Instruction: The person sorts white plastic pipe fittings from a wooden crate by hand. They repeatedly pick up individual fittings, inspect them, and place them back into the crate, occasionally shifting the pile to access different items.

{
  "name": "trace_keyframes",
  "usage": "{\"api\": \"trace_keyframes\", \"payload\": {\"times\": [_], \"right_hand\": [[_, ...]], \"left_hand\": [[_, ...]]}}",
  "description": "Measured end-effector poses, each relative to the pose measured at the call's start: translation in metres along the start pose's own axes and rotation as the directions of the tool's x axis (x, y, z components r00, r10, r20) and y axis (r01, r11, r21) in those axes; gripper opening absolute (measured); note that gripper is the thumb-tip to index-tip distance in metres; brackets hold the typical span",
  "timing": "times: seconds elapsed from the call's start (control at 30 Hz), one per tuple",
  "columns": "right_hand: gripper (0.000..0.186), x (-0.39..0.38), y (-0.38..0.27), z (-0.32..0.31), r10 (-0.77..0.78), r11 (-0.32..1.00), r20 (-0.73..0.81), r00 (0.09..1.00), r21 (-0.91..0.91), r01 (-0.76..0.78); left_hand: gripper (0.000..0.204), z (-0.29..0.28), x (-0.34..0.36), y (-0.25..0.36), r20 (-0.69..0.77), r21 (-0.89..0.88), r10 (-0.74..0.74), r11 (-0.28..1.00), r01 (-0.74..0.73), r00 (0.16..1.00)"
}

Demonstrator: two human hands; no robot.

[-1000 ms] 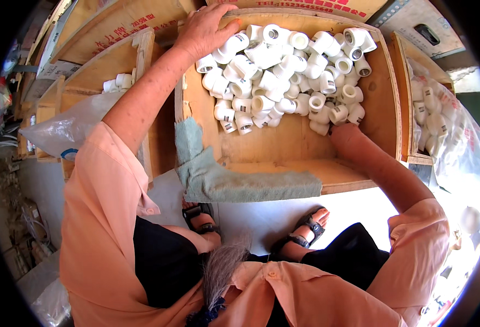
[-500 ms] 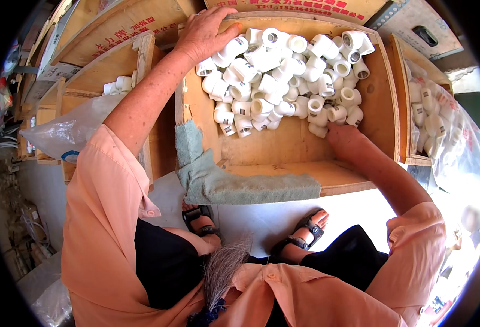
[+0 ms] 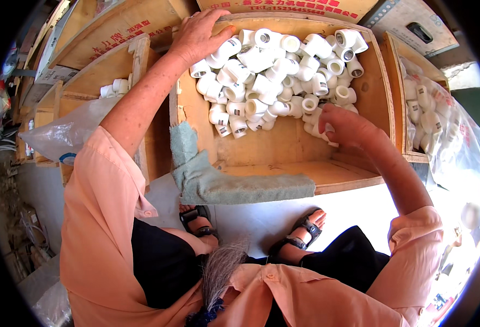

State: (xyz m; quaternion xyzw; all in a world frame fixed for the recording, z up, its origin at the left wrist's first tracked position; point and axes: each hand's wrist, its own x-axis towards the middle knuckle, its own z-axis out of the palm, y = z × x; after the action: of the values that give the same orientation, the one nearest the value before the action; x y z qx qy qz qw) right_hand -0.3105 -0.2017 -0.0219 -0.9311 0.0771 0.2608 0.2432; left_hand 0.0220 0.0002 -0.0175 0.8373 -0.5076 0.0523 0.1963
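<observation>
A wooden box [image 3: 382, 87] holds several white plastic elbow fittings [image 3: 267, 71], some with metal inserts, heaped over its far part; its near part shows bare wood. A grey-green cloth [image 3: 234, 185] covers the near left corner. My left hand [image 3: 197, 35] grips the far left rim, fingers bent over it and thumb toward the pile. My right hand [image 3: 348, 124] is at the right near side of the pile, fingers curled downward; what they hold, if anything, is hidden.
More wooden bins flank the box, the left one [image 3: 95, 65] with fittings and a clear bag [image 3: 60, 139], the right one with bagged fittings [image 3: 430, 120]. Wooden crates stand behind. My sandalled feet [image 3: 302, 231] are on the pale floor below.
My right hand has lifted from low among the near fittings and shows more fully, its wrist higher. My left hand stays on the rim. The box appears slightly further left in view.
</observation>
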Motion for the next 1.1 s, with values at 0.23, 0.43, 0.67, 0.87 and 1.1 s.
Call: {"api": "trace_keyframes", "payload": {"times": [0.23, 0.43, 0.67, 0.87, 1.1], "right_hand": [[0.018, 0.012, -0.019, -0.033, -0.213, 0.965, -0.244, 0.946, 0.100, 0.243], [0.025, 0.041, -0.026, -0.009, -0.327, 0.929, -0.446, 0.833, -0.312, 0.198], [0.029, 0.046, -0.026, -0.003, -0.353, 0.868, -0.410, 0.841, -0.479, 0.131], [0.024, 0.045, -0.028, -0.001, -0.375, 0.863, -0.373, 0.848, -0.475, 0.172], [0.020, 0.046, -0.019, 0.006, -0.450, 0.813, -0.273, 0.850, -0.519, 0.263]], "left_hand": [[0.052, -0.004, -0.002, 0.001, 0.026, 0.001, -0.020, 1.000, 0.020, 0.999], [0.054, 0.002, 0.001, 0.001, -0.004, -0.015, 0.004, 1.000, -0.004, 1.000], [0.050, 0.005, 0.000, -0.004, -0.051, -0.001, 0.052, 0.999, -0.052, 0.997], [0.049, 0.005, 0.002, -0.009, -0.016, -0.027, 0.043, 0.999, -0.044, 0.999], [0.050, 0.006, 0.002, -0.006, -0.026, -0.002, 0.038, 0.999, -0.038, 0.999]]}}
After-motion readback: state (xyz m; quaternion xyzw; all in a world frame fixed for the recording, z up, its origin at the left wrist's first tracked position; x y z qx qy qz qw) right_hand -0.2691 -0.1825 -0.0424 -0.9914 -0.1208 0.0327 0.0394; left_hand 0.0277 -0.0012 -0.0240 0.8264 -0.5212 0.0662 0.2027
